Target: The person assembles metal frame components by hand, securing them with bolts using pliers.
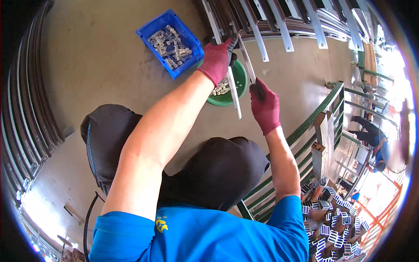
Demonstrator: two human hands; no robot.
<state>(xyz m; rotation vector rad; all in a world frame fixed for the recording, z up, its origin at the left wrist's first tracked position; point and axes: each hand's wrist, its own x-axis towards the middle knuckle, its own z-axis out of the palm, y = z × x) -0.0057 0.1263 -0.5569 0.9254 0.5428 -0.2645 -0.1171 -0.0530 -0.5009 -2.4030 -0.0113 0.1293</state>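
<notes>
1. Left hand (217,59), in a dark red glove, wrapped shut around the upper part of a long metal strip (233,89); grip closed tight on it, fingers curled over the top.
2. Right hand (265,106), same kind of glove, pinching something small and dark at its fingertips right beside the lower half of the strip. Can't tell for sure what that bit is, or whether it actually touches the metal.
3. Strip held up in the air above a green bowl (227,89) of small pale parts, with a blue bin (170,42) of similar pieces just to the left on the floor.
4. Probably best done by keeping the left grip firm and high so the strip doesn't swing, and bringing the right fingertips in square to the edge rather than at an angle.
5. Long axis running from near the rack of metal profiles (283,22) down toward the knees, free end pointing back at the body, tilted slightly right.
</notes>
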